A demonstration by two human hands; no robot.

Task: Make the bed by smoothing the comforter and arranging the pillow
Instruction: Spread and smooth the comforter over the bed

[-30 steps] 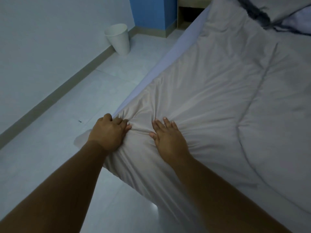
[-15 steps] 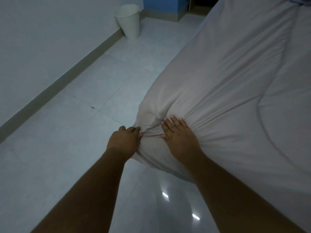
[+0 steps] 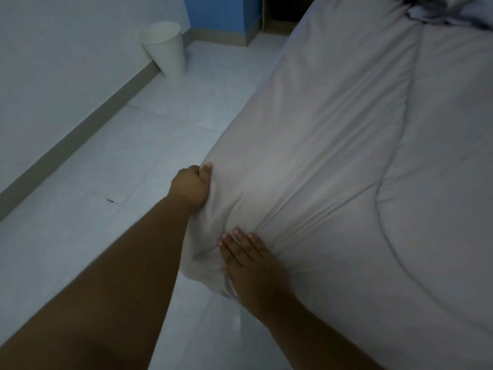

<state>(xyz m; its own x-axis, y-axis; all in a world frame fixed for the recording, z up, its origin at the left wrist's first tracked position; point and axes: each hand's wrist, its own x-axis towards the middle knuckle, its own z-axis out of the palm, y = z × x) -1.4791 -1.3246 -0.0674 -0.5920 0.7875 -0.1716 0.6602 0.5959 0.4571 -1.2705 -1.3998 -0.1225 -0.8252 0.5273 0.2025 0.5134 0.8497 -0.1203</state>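
**Desk:** What have you got on the head camera?

**Me:** I'm looking down the bed's left side. The comforter (image 3: 333, 161) covers the bed and its edge hangs over toward the floor (image 3: 112, 182). My left hand (image 3: 192, 186) is out at that edge, grip closed tight, a fistful of the fabric bunched in it, thumb on top.

**Desk:** And the right?

**Me:** Right hand (image 3: 249, 265) is lower on the same edge, nearer to me, palm flat on the comforter, fingers (image 3: 240, 241) stretched out and together. No grip there, it only presses. Creases fan from between the two hands up across the cover.

**Desk:** Pillow?

**Me:** Far top right corner, there's rumpled bedding (image 3: 437, 12) at the head of the bed; I can't tell the pillow apart in it.

**Desk:** Anything else around?

**Me:** A white waste bin (image 3: 166, 49) stands against the wall, well apart from the bed, with a blue panel (image 3: 218, 12) beyond it.
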